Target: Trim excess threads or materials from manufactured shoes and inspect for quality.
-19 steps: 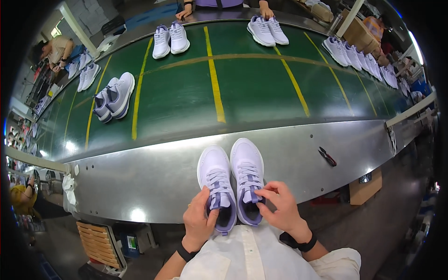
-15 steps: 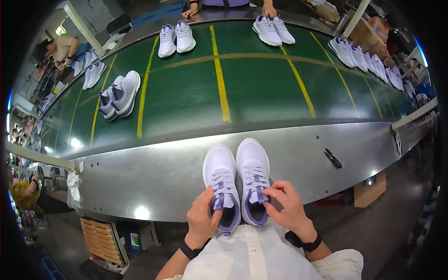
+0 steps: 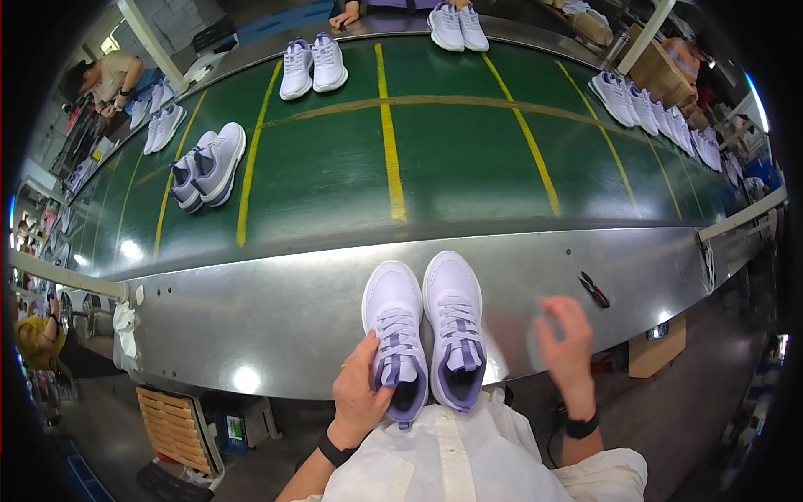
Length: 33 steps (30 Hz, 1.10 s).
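Note:
Two white-lilac lace-up sneakers stand side by side at the steel ledge's near edge, toes pointing away from me. My left hand [image 3: 360, 386] grips the collar of the left sneaker [image 3: 394, 322], its thumb at the purple-striped tongue. The right sneaker [image 3: 454, 326] stands untouched, its tongue upright and its dark inside showing. Off to its right, my right hand [image 3: 569, 343] is raised over the ledge's edge, slightly blurred, thumb and fingers apart and holding nothing. Beyond it, small red-and-black pliers [image 3: 594, 290] lie on the steel.
Past the steel ledge [image 3: 276, 309] runs a green conveyor belt [image 3: 460, 159] with yellow stripes. Pairs of sneakers [image 3: 209, 167] sit on it, with several more in a row at far right. Across the belt, a co-worker's hand [image 3: 345, 15] rests near another pair [image 3: 458, 28].
My right hand has let go of the right sneaker's tongue and moved right. Across the belt, the co-worker's pair has shifted back toward the far edge. Other belt shoes have drifted slightly left.

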Tool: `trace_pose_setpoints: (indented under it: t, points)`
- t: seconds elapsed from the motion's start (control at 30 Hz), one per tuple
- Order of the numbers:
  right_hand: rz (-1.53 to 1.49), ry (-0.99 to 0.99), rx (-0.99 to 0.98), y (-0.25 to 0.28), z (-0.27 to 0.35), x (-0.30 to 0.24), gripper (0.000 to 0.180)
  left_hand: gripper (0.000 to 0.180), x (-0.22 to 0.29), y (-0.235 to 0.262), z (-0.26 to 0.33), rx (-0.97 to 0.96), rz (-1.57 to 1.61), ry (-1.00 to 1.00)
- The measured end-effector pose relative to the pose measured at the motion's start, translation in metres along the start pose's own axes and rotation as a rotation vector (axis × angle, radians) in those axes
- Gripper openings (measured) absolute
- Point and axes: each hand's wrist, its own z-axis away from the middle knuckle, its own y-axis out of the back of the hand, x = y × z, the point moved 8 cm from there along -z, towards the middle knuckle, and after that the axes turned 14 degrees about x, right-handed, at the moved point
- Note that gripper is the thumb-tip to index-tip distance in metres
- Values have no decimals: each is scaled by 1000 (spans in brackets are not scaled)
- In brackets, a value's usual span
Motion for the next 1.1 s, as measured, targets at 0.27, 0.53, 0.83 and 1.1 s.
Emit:
trace_pose_setpoints:
  t: [0.27,0.53,0.83,1.1]
  points:
    - [484,-146,192,34,12,185,29,60,-13,-1,-16,-218,90,109]
    - [388,-236,131,26,7,197,15,44,-26,0,-8,-242,600,687]
    - [-652,-607,-19,-16,-33,60,17,22,-18,-6,-2,39,318,466]
    - [-474,-211,-656,-64,-33,-88,25,19,1,-6,-2,235,150,176]
